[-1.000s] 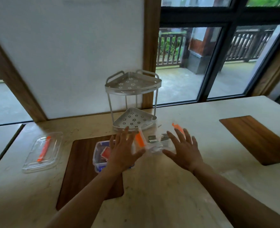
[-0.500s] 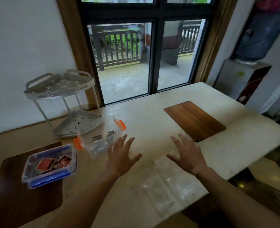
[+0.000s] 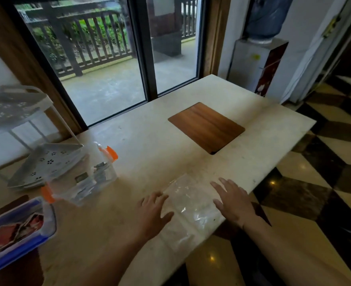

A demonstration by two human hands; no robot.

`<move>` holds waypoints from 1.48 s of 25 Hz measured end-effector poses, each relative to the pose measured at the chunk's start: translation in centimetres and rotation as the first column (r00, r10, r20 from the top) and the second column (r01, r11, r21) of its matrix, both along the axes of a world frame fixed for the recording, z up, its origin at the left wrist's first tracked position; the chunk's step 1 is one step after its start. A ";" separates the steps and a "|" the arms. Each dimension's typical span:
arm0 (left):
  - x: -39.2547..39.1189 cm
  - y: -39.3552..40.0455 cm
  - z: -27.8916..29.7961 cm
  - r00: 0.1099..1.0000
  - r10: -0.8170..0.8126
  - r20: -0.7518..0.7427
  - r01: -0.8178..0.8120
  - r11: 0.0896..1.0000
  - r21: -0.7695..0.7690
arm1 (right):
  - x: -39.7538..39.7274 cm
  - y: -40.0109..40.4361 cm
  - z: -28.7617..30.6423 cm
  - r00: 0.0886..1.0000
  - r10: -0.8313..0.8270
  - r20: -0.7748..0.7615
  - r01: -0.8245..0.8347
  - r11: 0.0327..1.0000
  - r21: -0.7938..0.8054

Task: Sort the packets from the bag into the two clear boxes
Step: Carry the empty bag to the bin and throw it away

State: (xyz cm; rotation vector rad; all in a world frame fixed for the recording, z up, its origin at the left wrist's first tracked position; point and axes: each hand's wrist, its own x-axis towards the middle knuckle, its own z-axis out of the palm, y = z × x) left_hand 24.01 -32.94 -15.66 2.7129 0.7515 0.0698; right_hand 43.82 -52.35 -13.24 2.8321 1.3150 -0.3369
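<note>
A clear plastic bag [image 3: 188, 209] lies flat near the table's front edge. My left hand [image 3: 155, 211] rests open at the bag's left side, fingers spread and touching its edge. My right hand [image 3: 233, 200] lies open at its right side. A clear box with orange clips [image 3: 81, 178] stands to the left and holds grey packets. A clear box with blue clips [image 3: 17, 234] sits at the far left with red packets [image 3: 15, 229] inside.
A two-tier metal corner rack [image 3: 32, 145] stands behind the boxes. A wooden inlay [image 3: 206, 126] is set in the table [image 3: 149, 145] farther back. The table's edge [image 3: 259, 184] runs close by my right hand, with tiled floor below. A water dispenser [image 3: 257, 58] stands at the back right.
The view has swung right, away from the boxes. Both hands have moved from beside the orange-clip box to either side of the clear bag.
</note>
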 end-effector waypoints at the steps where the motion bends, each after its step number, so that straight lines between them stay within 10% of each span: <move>1: -0.3 -0.5 -0.7 0.999 -0.025 -0.022 0.025 0.999 -0.027 | -0.4 -0.2 -0.9 1.000 0.014 -0.010 -0.014 1.000 -0.019; 8: -1.4 -5.1 -4.1 0.949 -0.044 -0.313 0.041 0.999 -0.015 | -3.5 -1.1 -6.7 0.968 0.128 -0.218 -0.186 0.945 -0.269; 20: -2.7 -8.2 -4.7 0.807 -0.298 -0.510 0.424 0.893 0.149 | -6.4 -4.0 -8.7 0.993 0.105 0.051 -0.100 0.990 -0.098; 25: -2.7 -8.7 -4.2 0.740 -0.497 -0.453 0.615 0.773 0.157 | -6.5 -4.7 -7.6 0.992 0.001 0.129 0.005 0.999 -0.046; 37: 6.8 -7.2 -3.5 0.813 -0.550 -0.188 0.573 0.814 0.098 | -6.2 -14.3 -4.7 0.816 -0.557 0.157 0.569 0.821 -0.047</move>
